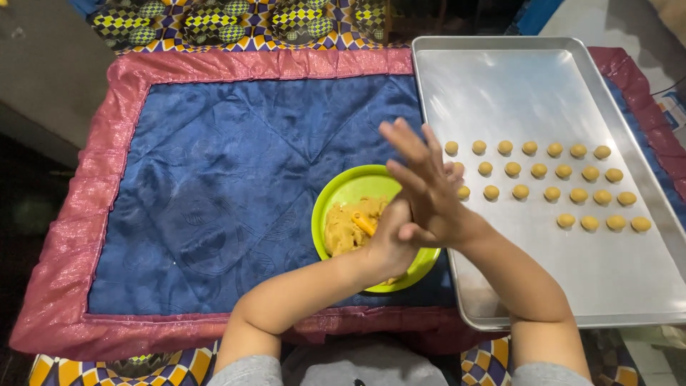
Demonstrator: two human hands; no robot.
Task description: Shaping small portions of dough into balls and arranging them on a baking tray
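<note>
Head view: left hand [391, 239] and right hand [429, 189] pressed palm to palm, right fingers spread and flat; whether anything sits between them cannot be told. Directly beneath, a round lime-green plastic plate [350, 187] carrying a lump of tan dough [343, 229] with a small orange spoon [363, 223]. Right of the hands, a rectangular silver metal baking tray [514, 93] bearing rows of small round dough balls [538, 170]. Left, a blue quilted mat with pink border [214, 186].
</note>
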